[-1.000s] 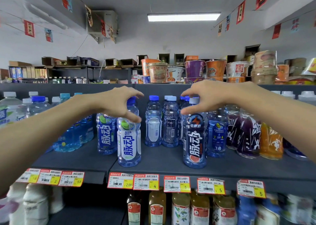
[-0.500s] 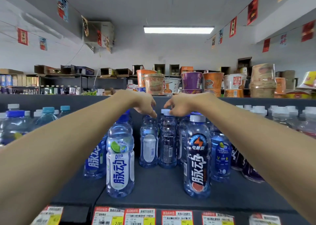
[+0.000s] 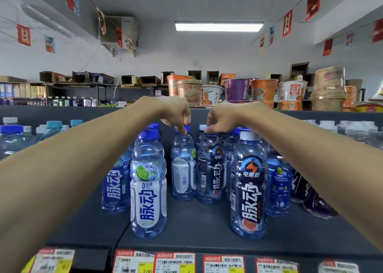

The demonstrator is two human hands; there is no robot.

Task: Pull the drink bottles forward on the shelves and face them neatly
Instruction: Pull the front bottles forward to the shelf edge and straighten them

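Blue-tinted drink bottles stand on a dark shelf (image 3: 196, 227). Two sit at the front: a white-labelled bottle (image 3: 148, 187) on the left and a dark-labelled bottle (image 3: 248, 187) on the right. Further back stand a blue-capped bottle (image 3: 183, 167) with its barcode side outward and a white-capped dark-labelled bottle (image 3: 210, 169). My left hand (image 3: 176, 113) pinches the cap of the blue-capped back bottle. My right hand (image 3: 222, 117) pinches the cap of the white-capped back bottle. Both arms reach over the front bottles.
More blue bottles (image 3: 116, 185) stand left of the front one, water bottles (image 3: 14, 138) far left, purple-labelled bottles (image 3: 310, 196) at right. Instant noodle cups (image 3: 236, 90) line the shelf top. Price tags (image 3: 176, 262) run along the front edge.
The camera has moved closer and lower to the shelf. Both hands reached from the front bottles' caps to the back pair and closed on those caps.
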